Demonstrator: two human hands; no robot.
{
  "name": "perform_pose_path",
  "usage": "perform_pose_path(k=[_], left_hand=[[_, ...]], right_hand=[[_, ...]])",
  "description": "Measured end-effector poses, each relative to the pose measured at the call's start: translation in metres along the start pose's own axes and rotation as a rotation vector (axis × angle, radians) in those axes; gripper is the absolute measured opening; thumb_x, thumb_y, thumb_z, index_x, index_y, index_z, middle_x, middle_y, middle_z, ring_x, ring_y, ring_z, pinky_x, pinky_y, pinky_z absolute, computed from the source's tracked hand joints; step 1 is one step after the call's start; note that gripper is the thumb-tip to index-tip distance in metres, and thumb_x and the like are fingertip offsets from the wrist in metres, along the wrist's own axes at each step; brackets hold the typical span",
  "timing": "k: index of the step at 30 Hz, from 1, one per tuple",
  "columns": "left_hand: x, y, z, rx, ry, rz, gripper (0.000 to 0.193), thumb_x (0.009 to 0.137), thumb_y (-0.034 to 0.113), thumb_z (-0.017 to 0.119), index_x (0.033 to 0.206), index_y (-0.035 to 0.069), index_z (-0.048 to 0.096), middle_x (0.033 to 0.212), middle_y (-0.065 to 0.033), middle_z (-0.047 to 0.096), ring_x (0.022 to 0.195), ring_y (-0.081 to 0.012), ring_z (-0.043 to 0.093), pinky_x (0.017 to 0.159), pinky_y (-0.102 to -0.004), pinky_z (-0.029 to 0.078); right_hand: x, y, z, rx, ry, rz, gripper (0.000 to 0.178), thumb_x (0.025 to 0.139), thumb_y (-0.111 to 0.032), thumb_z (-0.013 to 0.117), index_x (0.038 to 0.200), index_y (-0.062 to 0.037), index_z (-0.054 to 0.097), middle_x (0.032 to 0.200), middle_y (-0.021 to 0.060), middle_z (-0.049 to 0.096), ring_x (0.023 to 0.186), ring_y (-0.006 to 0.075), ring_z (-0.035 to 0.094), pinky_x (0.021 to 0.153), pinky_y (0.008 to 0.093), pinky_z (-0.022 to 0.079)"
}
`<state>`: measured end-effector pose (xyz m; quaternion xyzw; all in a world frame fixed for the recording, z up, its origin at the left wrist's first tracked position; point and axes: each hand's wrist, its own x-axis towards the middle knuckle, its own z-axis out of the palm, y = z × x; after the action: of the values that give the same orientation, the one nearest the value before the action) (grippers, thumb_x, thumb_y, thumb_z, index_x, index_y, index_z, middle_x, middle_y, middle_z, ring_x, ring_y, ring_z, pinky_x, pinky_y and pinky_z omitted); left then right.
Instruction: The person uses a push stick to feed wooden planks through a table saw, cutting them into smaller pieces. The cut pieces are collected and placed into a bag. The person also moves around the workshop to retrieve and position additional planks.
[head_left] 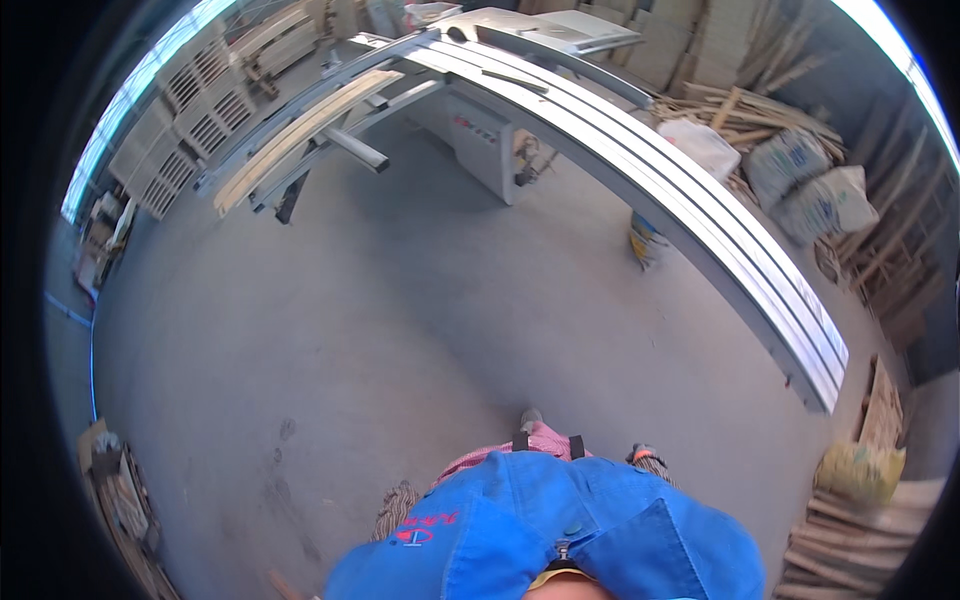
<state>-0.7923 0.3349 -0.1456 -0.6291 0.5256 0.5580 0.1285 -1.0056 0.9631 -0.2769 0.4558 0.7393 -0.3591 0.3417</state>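
Low beside my body hangs my left hand [398,505], dark and striped as if in a knit glove, partly covered by my blue jacket [500,520]. On the other side my right hand [648,458] shows just past the jacket, with an orange patch on it. The fingers of both are too small and hidden to read. Neither hand touches the sliding table saw [640,150] ahead of me. Light wooden strips [300,140] lie along the saw's side frame [355,150], and a short dark bar [515,80] rests on its long metal table.
The saw's long table reaches far to the right. A bag [647,243] stands on the floor beneath it. White sacks [825,195] and heaped wood offcuts [750,110] lie beyond. Stacked boards [850,540] are at the near right, scrap wood [125,500] at the near left.
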Motion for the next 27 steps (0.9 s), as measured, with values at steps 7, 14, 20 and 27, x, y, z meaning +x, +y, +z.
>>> perform_pose_path(k=[7, 14, 20, 27], left_hand=[[-0.006, 0.065, 0.034, -0.259, 0.169, -0.105, 0.039, 0.099, 0.043, 0.052, 0.098, 0.006, 0.063, 0.073, -0.0027, 0.06, 0.063, -0.0152, 0.055, 0.055, -0.035, 0.045], [0.095, 0.198, 0.095, -0.266, 0.093, -0.117, 0.039, 0.1, 0.044, 0.052, 0.095, 0.007, 0.063, 0.069, -0.0021, 0.058, 0.06, -0.0153, 0.054, 0.053, -0.0356, 0.044], [0.227, 0.421, 0.083, -0.104, 0.173, 0.328, 0.04, 0.1, 0.046, 0.051, 0.093, 0.008, 0.062, 0.066, -0.0015, 0.057, 0.057, -0.0153, 0.053, 0.05, -0.0362, 0.043], [0.298, 0.737, 0.086, -0.188, 0.226, 0.381, 0.034, 0.1, 0.042, 0.059, 0.103, 0.008, 0.059, 0.071, 0.0009, 0.055, 0.058, -0.0113, 0.05, 0.051, -0.0313, 0.041]], right_hand=[[0.053, -0.378, 0.127, -0.051, 0.054, -0.471, 0.031, 0.089, -0.019, 0.064, 0.118, -0.0086, 0.065, 0.096, 0.0117, 0.071, 0.075, 0.0256, 0.068, 0.066, 0.0431, 0.056], [-0.056, -0.629, 0.201, 0.113, -0.242, -0.687, 0.026, 0.089, -0.021, 0.068, 0.112, -0.0089, 0.067, 0.083, 0.0051, 0.069, 0.063, 0.0153, 0.066, 0.052, 0.03, 0.049], [-0.085, -0.8, 0.245, -0.092, -0.219, -0.701, 0.029, 0.09, -0.023, 0.069, 0.117, -0.012, 0.068, 0.088, 0.005, 0.071, 0.067, 0.0123, 0.067, 0.056, 0.0294, 0.05], [-0.118, -0.984, 0.308, -0.532, -0.06, -1.059, 0.048, 0.089, -0.034, 0.069, 0.13, -0.0087, 0.063, 0.122, 0.0164, 0.068, 0.11, 0.0328, 0.066, 0.097, 0.0407, 0.051]])
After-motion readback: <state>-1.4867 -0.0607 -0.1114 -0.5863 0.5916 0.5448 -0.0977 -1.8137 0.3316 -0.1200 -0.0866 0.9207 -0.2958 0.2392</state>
